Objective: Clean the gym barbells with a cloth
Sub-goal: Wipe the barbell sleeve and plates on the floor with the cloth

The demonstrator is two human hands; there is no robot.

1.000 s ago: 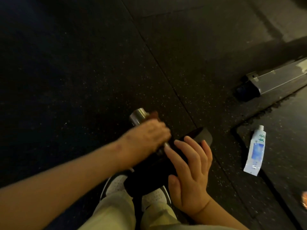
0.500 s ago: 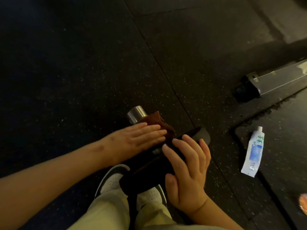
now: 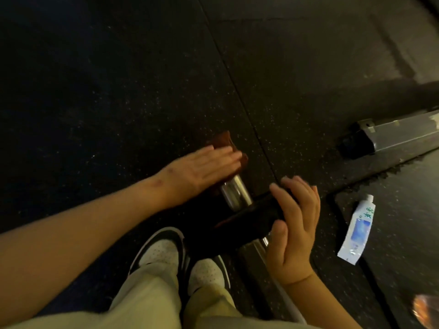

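Left hand (image 3: 209, 167) flat, fingers straight, pressing cloth (image 3: 222, 140) onto barbell (image 3: 235, 193) end, frame centre | right hand (image 3: 294, 224) curled round black plate (image 3: 256, 214), steadying it | barbell likely heavy, rigid, steel slick; cloth soft, light; grip at plate edge
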